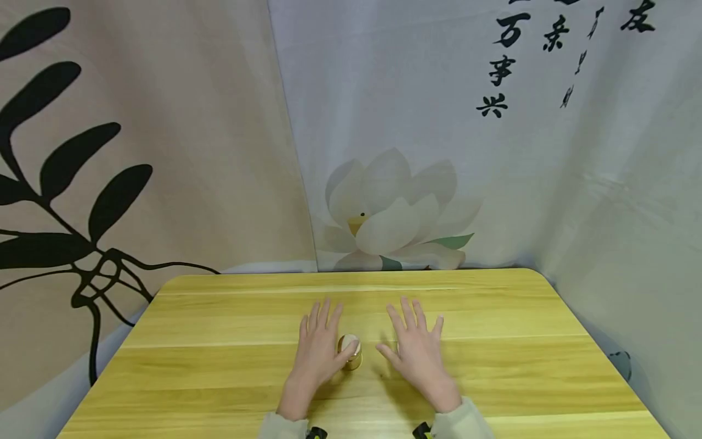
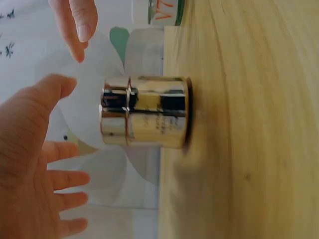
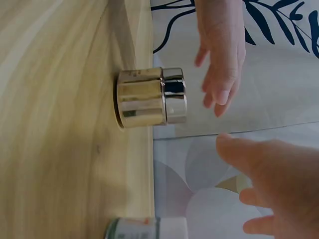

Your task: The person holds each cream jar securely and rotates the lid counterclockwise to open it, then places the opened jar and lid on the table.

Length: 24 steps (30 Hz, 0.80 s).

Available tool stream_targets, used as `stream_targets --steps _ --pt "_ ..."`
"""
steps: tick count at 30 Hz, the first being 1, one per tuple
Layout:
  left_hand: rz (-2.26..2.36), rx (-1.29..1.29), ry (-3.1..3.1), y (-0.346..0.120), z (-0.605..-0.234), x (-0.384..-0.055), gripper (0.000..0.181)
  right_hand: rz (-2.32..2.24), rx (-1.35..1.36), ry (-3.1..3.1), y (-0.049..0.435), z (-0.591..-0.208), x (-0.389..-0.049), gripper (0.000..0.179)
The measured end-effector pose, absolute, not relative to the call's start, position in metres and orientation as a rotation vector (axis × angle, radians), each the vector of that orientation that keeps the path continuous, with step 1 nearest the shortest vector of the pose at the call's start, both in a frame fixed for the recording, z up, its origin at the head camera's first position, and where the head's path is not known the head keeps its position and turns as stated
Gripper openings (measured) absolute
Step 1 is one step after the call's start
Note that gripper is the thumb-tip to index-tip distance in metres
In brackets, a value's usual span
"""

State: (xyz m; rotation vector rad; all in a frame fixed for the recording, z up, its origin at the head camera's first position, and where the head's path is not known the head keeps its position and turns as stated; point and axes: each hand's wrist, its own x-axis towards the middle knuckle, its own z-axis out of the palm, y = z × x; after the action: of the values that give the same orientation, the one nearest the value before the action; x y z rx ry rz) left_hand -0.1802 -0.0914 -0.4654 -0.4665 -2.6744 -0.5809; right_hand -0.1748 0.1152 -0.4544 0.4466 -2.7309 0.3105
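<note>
A shiny gold cosmetic jar (image 1: 351, 360) with its cap on stands upright on the table. My left hand (image 1: 317, 352) hovers just left of it, fingers spread, and the thumb overlaps the jar's top in the head view. The left wrist view shows a gap between that thumb and the jar's cap (image 2: 114, 112). To the right, my right hand (image 1: 421, 353) is also held above the table with straight, spread fingers. A white jar with a green base and orange lettering (image 2: 167, 12) stands near it, almost wholly hidden under that hand in the head view.
The light wooden table (image 1: 526, 341) has rounded far corners. Behind it hangs a cloth backdrop (image 1: 417, 122) with a printed flower, dark leaves and black characters. Another cloth wall (image 1: 636, 231) borders the right side.
</note>
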Motion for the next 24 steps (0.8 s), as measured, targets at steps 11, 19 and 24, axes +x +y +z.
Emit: stream_targets --steps 11,19,24 --pt "-0.96 -0.512 -2.761 -0.102 -0.486 -0.182 0.089 0.705 0.581 -2.614 0.097 -0.459 -0.179 0.063" --pt "-0.999 -0.544 -2.791 -0.102 -0.493 -0.185 0.077 1.001 0.639 -2.448 0.088 -0.469 -0.185 0.052" --pt "-1.029 -0.528 -2.832 -0.101 -0.494 -0.186 0.064 1.13 0.639 -2.447 0.084 -0.472 -0.185 0.048"
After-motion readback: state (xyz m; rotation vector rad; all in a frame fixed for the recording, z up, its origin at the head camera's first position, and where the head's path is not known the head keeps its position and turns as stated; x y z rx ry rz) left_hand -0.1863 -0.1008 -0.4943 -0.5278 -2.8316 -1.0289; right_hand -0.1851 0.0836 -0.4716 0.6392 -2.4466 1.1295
